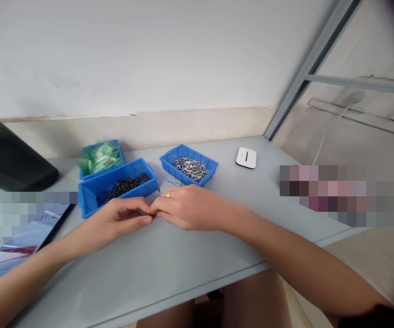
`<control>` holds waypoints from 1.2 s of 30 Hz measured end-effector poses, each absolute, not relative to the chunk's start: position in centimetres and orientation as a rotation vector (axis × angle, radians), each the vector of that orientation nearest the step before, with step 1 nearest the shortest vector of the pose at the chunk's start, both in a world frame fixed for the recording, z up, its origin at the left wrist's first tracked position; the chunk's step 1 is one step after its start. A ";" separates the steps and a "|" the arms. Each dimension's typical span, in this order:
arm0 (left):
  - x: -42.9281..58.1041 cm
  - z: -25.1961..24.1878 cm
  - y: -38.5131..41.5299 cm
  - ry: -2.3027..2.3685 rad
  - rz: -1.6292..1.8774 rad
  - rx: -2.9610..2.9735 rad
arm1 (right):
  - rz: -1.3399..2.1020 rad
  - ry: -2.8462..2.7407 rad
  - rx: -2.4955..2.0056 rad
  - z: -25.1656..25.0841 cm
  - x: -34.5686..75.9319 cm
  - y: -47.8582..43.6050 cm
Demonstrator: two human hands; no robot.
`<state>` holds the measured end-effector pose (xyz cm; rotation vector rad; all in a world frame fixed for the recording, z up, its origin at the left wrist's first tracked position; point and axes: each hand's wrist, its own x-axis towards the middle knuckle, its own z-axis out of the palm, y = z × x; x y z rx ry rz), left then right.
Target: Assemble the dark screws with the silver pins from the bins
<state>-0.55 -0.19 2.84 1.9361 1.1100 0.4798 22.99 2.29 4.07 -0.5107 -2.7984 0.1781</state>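
My left hand [123,217] and my right hand [192,207] meet fingertip to fingertip low over the table, in front of the blue bins. Both are closed in a pinch. A sliver of something small and dark shows between the fingertips; its kind is mostly hidden. The right hand wears a gold-coloured ring [168,193]. Just behind my left hand, a long blue bin [87,200] holds many dark screws [128,186]. Beyond my right hand, another blue bin [205,165] is filled with thin silver rivet-like pins [192,168]. One slim silver pin [174,183] lies by the right knuckles.
At the back left, a third blue bin [120,152] holds green plastic packets [103,157]. A dark cylindrical object [12,157] leans in at far left. A white square device [246,157] lies toward the right. Metal frame bars [306,77] rise at the grey table's [142,273] right end.
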 end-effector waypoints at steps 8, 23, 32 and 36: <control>0.1 3.2 -0.3 1.154 0.562 1.954 | -0.067 -2.760 -0.511 2.9 22.8 2.4; 0.3 3.4 -0.5 1.132 0.715 1.908 | 0.054 -2.467 -0.625 2.9 22.0 2.0; 0.7 3.9 -0.9 1.164 0.482 1.962 | 0.001 -2.746 -0.513 3.7 23.1 2.4; 0.9 4.0 -1.0 1.211 0.516 2.076 | -0.207 -2.759 -0.526 3.4 23.3 2.6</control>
